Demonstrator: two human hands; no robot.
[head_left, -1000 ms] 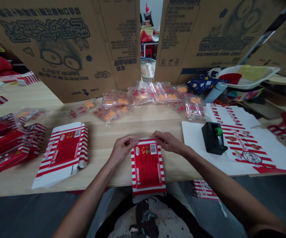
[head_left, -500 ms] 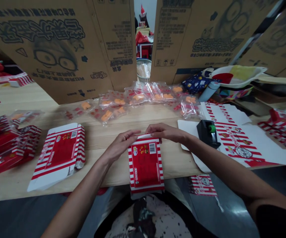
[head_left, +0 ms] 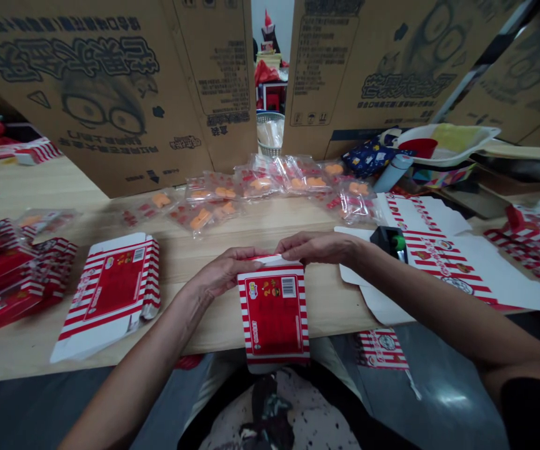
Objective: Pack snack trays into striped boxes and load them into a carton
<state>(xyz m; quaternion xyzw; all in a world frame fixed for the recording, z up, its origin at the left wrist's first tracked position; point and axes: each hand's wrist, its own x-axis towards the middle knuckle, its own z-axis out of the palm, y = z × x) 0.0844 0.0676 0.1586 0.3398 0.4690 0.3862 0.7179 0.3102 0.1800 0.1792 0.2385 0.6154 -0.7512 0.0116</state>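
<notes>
A red-and-white striped cardboard box (head_left: 275, 315) lies at the table's front edge, its near end reaching over my lap. Its far end carries a white flap, where both hands meet. My left hand (head_left: 227, 270) grips the far left corner, thumb on top and fingers behind. At the far right corner, my right hand (head_left: 315, 247) pinches the flap between thumb and fingers. The fingertips behind the box are partly hidden. To the left lies a stack of flattened striped boxes (head_left: 119, 281).
Clear packets with orange pieces (head_left: 259, 184) lie along the back, before large brown cartons (head_left: 124, 94). A black tape dispenser (head_left: 389, 242) and printed card sheets (head_left: 432, 250) are to the right. Red boxes (head_left: 12, 275) pile up at far left.
The flap at the box's far end has tipped, and more of its white and red surface shows. My left hand has shifted slightly left and my right thumb has moved onto the flap.
</notes>
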